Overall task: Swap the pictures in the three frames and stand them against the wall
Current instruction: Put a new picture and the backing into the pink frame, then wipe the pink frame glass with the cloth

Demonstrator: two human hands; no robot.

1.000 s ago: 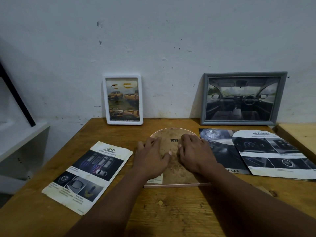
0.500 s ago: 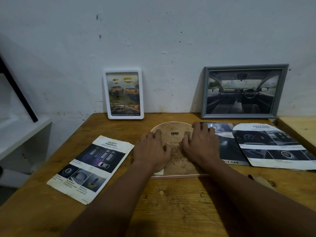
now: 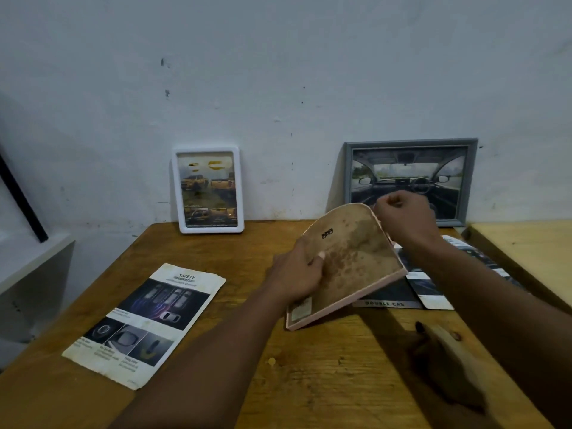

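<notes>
Wooden tabletop [image 3: 309, 382]: I see the left hand [image 3: 298, 274] gripping the arch-topped pink frame's stained brown back [image 3: 356, 258], tilted up; right hand [image 3: 402, 216] pinched shut at its top edge.

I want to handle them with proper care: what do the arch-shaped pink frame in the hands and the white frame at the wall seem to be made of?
Arch-shaped pink frame: its brown, mottled, matte back looks like pressed fibreboard; the smooth pink rim could be plastic or painted wood. White rounded frame: probably moulded plastic, judging by its soft corners and even, slightly glossy surface; its front reflects like a clear pane.
</notes>
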